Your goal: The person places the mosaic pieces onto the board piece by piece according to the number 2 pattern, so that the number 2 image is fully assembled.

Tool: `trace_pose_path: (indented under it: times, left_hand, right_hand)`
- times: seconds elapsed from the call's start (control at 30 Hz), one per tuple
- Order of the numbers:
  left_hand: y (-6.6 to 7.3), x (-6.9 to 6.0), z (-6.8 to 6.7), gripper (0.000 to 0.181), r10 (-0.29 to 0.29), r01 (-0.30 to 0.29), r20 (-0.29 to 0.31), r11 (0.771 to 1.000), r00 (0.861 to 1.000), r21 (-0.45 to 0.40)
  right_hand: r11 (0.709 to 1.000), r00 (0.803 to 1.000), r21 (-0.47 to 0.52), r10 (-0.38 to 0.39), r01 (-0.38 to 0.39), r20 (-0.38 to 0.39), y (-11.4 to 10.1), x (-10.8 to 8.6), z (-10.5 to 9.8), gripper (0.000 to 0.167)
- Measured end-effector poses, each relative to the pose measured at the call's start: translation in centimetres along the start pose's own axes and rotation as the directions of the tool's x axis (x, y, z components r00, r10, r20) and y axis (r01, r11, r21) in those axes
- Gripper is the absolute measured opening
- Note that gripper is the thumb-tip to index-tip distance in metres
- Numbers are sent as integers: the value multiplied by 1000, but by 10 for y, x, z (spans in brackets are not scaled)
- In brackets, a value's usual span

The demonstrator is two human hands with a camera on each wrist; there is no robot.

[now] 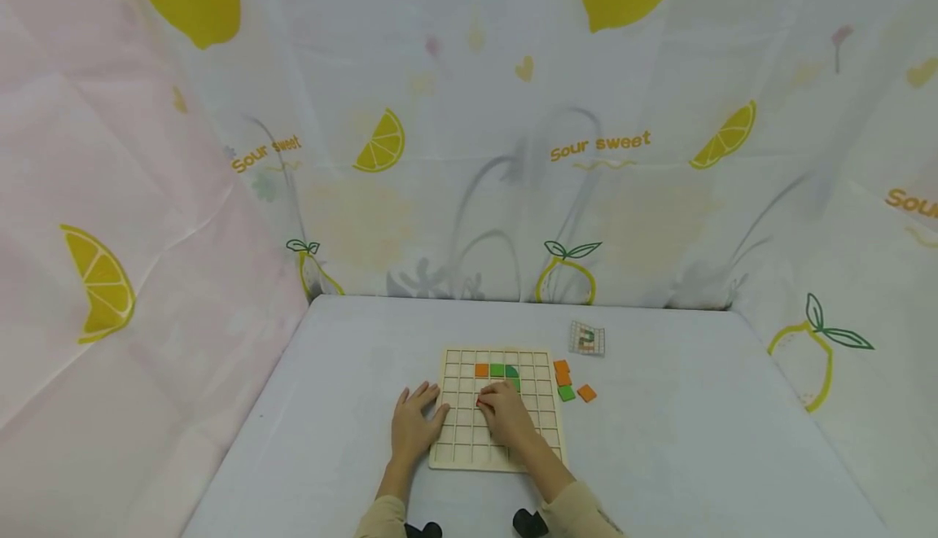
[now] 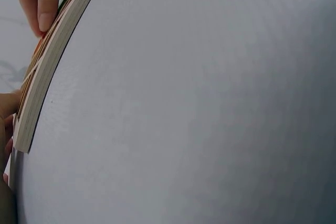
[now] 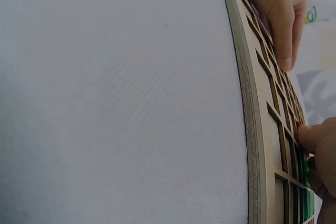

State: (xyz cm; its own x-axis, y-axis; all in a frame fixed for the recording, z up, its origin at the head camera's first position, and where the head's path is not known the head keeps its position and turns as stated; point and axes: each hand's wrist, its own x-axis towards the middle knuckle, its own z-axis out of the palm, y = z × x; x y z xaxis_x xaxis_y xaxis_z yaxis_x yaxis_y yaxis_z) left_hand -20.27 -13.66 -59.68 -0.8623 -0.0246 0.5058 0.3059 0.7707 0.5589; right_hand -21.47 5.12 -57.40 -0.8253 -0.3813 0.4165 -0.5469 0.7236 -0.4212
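A pale wooden grid board (image 1: 458,440) lies flat on the white table. My left hand (image 1: 414,422) rests at its left side, fingers extended, thumb touching the edge. Over the middle of the grid, my right hand (image 1: 507,414) pinches a small red piece (image 1: 479,401) between thumb and fingers; its shape is mostly hidden. In the upper cells sit an orange square tile (image 1: 481,370), a green square tile (image 1: 497,370) and a dark green rounded tile (image 1: 511,372). Another green tile (image 1: 516,385) lies below the rounded one, partly behind my right hand.
Right of the board lie loose tiles: a green one (image 1: 567,393), a separate orange one (image 1: 587,393) and more orange ones (image 1: 562,366). A small gridded picture card (image 1: 588,343) is farther back. Lemon-printed cloth (image 1: 469,196) hangs behind the table and along its sides.
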Motion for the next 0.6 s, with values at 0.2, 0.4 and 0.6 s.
trace_pose_path:
  times: [0.2,0.4,0.6]
  left_hand:
    - [1,0,0,33,-14,14,12,1000,1000,-9]
    - [0,1,0,34,-36,36,32,999,999,-16]
    - [1,1,-1,34,-30,31,25,999,999,-18]
  right_hand:
    - [999,999,45,-1,-1,35,4,-2,-5,15]
    - [999,997,53,8,-12,74,4,-1,-8,13]
    - [999,999,46,-15,13,41,6,1,-8,13]
